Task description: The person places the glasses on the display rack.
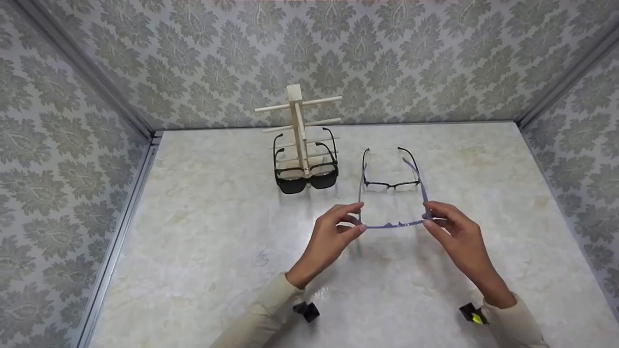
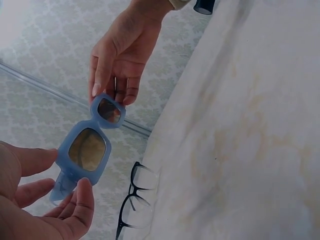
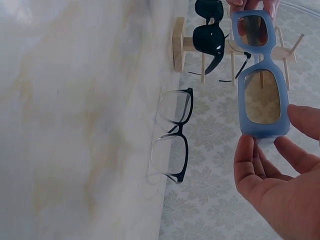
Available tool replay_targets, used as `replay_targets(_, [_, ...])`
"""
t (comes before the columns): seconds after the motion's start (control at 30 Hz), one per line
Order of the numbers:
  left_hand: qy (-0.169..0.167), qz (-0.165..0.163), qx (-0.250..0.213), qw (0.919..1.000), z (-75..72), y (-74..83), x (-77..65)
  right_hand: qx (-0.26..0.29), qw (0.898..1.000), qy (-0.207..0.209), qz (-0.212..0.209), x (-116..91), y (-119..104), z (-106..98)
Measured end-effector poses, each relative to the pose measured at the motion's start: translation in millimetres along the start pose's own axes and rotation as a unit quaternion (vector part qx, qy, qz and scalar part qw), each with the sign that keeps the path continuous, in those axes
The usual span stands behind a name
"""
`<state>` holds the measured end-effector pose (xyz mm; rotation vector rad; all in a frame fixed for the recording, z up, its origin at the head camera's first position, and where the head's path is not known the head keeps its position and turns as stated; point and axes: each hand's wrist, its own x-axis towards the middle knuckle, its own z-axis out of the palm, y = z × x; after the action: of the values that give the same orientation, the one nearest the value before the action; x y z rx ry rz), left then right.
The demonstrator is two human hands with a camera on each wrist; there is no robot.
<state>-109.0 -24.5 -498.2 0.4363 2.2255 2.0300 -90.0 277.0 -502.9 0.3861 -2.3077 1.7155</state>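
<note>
Blue-framed sunglasses point(image 1: 396, 225) with brownish lenses hang above the table, their temples unfolded and pointing away from me. My left hand point(image 1: 334, 233) pinches the left end of the frame between thumb and fingers. At the opposite end, my right hand point(image 1: 459, 239) pinches the frame by its hinge. Both wrist views show the sunglasses' front, with the lenses point(image 3: 262, 96) uncovered. Just beyond them, black half-rim eyeglasses point(image 1: 391, 185) lie on the table with temples open, partly behind the blue temples in the head view.
A wooden eyewear stand point(image 1: 296, 116) with several crossbars rises at the back of the marbled table point(image 1: 203, 232). Dark sunglasses point(image 1: 292, 185) and another black-framed pair point(image 1: 325, 169) hang low on it. Patterned wall panels point(image 1: 333, 48) enclose the back and sides.
</note>
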Motion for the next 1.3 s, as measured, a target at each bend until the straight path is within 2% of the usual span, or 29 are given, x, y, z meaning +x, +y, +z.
replay_targets(0.2, [0.008, 0.012, -0.014, 0.9998, -8.1, 1.1, -3.3, 0.020, 0.999, -0.006, -0.027, 5, -4, 6])
replay_targets(0.63, [0.023, 0.015, 0.003, 0.9996, -30.0, 10.6, -8.5, 0.058, 0.997, -0.019, -0.047, 15, -14, 22])
replay_targets(0.97, [0.027, 0.021, 0.005, 0.9994, -45.7, 18.2, -13.3, 0.059, 0.997, -0.027, -0.048, 21, -24, 33])
replay_targets(1.3, [0.044, 0.053, 0.003, 0.9976, -58.0, 26.6, -19.6, 0.066, 0.996, -0.030, -0.042, 29, -37, 43])
